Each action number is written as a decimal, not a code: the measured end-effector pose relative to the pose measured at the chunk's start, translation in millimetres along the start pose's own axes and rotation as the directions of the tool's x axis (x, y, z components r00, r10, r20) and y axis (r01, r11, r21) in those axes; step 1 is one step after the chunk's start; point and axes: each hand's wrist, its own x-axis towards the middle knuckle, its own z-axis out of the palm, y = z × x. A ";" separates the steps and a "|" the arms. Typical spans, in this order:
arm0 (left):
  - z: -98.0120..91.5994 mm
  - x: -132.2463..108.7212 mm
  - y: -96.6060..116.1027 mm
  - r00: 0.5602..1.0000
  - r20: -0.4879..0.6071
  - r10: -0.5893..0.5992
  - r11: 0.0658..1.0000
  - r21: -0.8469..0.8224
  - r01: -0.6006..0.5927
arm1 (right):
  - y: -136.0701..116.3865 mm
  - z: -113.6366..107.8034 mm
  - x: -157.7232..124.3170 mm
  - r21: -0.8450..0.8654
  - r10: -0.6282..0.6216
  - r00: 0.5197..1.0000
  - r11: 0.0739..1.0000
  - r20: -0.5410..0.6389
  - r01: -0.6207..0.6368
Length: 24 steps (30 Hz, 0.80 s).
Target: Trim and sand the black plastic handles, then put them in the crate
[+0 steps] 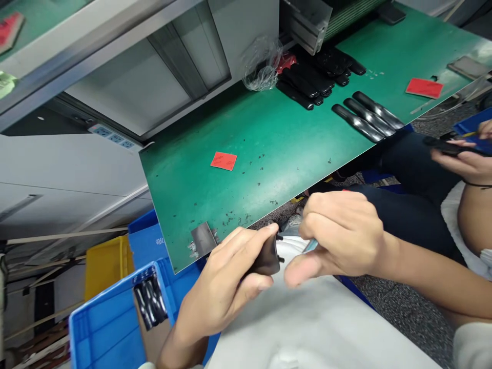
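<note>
My left hand (226, 279) is closed round a dark, curved plastic piece (268, 256), with the thumb below and the fingers above it. Two small black stubs stick out from the end of this piece, toward the right. Close to that end, my right hand (342, 236) is curled round a slim light-blue tool (310, 246). Only a short part of the tool shows between thumb and fingers, so its kind is hidden. The thumb points at the piece, and a small gap lies between the two hands.
On the green table (184, 174) lie red cards (224, 161), black shavings and a grey metal plate (203, 239). Glossy black parts (365, 120) lie farther right, near a plastic bag (261, 64). A blue crate (107, 328) holds more black parts. A co-worker's hand (465, 161) is at right.
</note>
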 end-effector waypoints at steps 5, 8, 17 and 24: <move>8.1 0.1 -9.8 0.985 -0.118 0.129 0.985 0.126 -0.114 | -12.7 1.0 3.7 0.080 0.057 0.994 0.995 0.096 -0.064; 9.2 -0.4 -11.4 0.974 -0.166 0.156 0.978 0.167 -0.128 | -20.0 2.1 4.9 0.031 0.029 0.994 0.999 0.108 -0.033; 8.3 -0.4 -10.9 0.974 -0.159 0.159 0.977 0.170 -0.132 | -18.8 4.5 3.3 -0.039 0.014 0.994 0.999 0.108 -0.010; 9.5 -1.7 -14.5 0.980 -0.156 0.125 0.982 0.163 -0.100 | -16.2 8.2 0.9 -0.055 -0.031 0.998 0.998 0.055 0.034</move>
